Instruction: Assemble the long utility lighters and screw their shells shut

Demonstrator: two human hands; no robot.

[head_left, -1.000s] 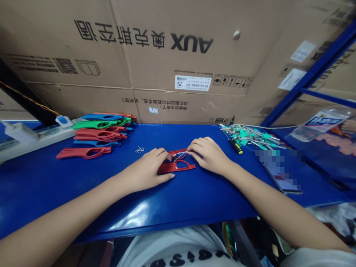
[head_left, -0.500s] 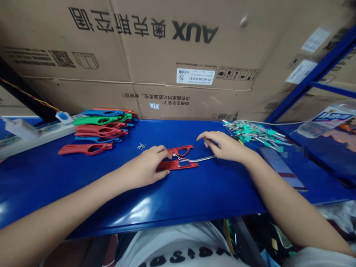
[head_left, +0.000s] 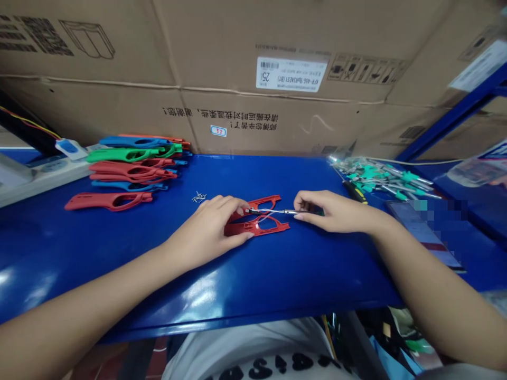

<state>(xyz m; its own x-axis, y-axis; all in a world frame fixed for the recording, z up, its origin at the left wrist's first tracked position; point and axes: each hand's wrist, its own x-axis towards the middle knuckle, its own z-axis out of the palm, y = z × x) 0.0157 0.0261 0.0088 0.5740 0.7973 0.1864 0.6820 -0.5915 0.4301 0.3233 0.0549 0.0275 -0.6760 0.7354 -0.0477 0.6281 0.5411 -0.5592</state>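
Two red plastic shell halves lie side by side on the blue table, the far half (head_left: pixel 273 202) and the near half (head_left: pixel 277 228). My left hand (head_left: pixel 216 221) rests over their left ends, its thumb on the near half and its fingers at the far one. My right hand (head_left: pixel 328 211) pinches a thin metal rod (head_left: pixel 290 211) between thumb and forefinger, just right of the shells. Thin wires (head_left: pixel 269 210) run from the rod's left end across the shells to the fingertips of my left hand. What those fingertips hold is too small to make out.
A small pile of screws (head_left: pixel 199 197) lies behind my left hand. Coloured shells (head_left: pixel 119 171) are stacked at the left by a power strip (head_left: pixel 51 171). Rods with green parts (head_left: pixel 388 177), a screwdriver (head_left: pixel 355 192) and a phone (head_left: pixel 431 232) lie right. Cardboard (head_left: pixel 222 53) stands behind.
My right hand has closed on the rod, which is now lifted and level. The wires are pulled straighter across the shells. The view has shifted closer and lower.
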